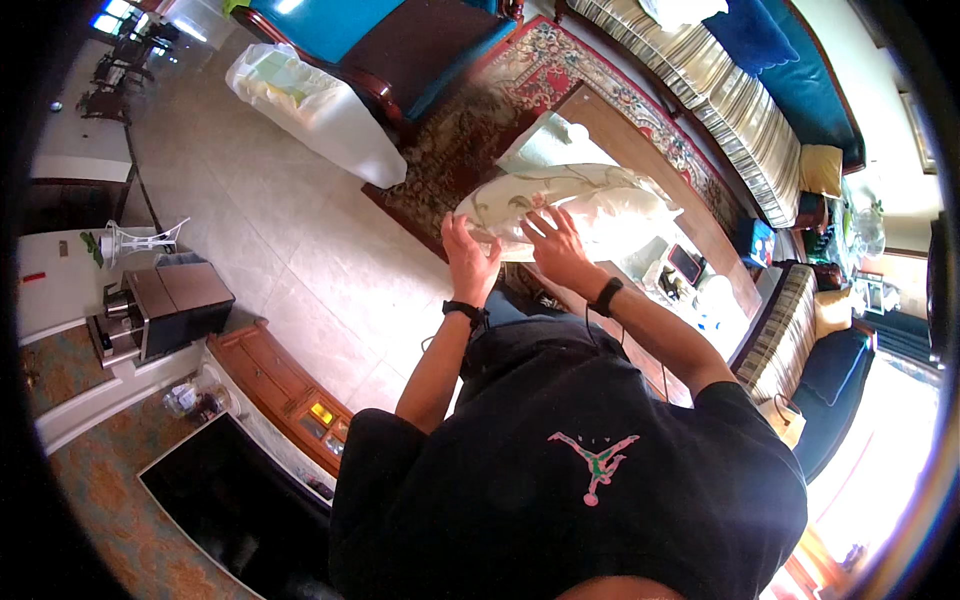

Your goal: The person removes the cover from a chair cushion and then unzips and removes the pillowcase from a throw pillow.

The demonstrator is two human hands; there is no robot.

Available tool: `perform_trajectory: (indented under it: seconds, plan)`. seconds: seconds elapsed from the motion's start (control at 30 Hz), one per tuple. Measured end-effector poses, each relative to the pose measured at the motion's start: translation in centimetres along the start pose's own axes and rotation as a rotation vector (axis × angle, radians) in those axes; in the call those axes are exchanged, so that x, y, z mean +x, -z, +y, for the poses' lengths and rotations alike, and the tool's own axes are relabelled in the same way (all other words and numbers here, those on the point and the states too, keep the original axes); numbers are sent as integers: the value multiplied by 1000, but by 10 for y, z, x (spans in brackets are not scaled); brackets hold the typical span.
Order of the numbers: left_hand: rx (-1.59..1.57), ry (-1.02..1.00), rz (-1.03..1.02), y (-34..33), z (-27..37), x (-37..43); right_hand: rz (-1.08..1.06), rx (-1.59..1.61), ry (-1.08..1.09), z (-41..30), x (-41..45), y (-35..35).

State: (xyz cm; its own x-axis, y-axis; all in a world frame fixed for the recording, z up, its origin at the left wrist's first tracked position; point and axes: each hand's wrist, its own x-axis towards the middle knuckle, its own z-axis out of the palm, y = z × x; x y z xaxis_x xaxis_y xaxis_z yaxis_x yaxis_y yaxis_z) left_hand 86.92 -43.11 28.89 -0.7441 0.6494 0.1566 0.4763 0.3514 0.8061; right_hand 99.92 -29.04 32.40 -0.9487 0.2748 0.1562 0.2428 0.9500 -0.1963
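A pale patterned cushion or pillow (562, 199) with a vine print lies in front of me over a wooden coffee table (622, 127). My left hand (470, 255) is at its near left corner, thumb apart from the fingers, the fingertips at the edge of the cloth. My right hand (556, 247) rests on its near side with the fingers bent onto the fabric. Whether either hand pinches the cloth is not clear. A pale green-white folded cloth or packet (551, 142) lies just beyond the cushion. Both wrists wear black bands.
A tall white bin with a bag liner (322, 112) stands left of a patterned rug (450, 142). A teal armchair (315, 26) and a striped sofa (697, 82) are beyond. A black-framed device (685, 264) lies on the table at right. A wooden cabinet (277, 390) stands at lower left.
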Motion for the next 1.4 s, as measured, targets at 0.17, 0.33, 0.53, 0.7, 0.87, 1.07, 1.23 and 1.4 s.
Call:
perform_trajectory:
  seconds: [0.17,0.33,0.53,0.7,0.87,1.07,1.23,1.4]
  plan:
    - [21,-8,119,-13,-21,2,-232,-40,5,6,34,-4]
    - [-34,38,95,-13,-31,3,-416,-107,64,-2,50,-16]
    - [-49,44,7,-32,-32,-7,-312,44,42,-4,32,-39]
    - [-3,31,-70,-21,-36,-4,-417,13,26,-17,52,-45]
    - [1,38,-219,-11,-37,-4,-391,-77,-72,-22,42,-65]
    - [175,-132,-284,-12,-50,10,-537,59,-139,-8,52,-64]
    - [426,-294,-420,-14,-62,15,-584,-20,-54,-20,53,-35]
    - [148,-283,-242,-20,-62,42,-398,117,30,29,45,-19]
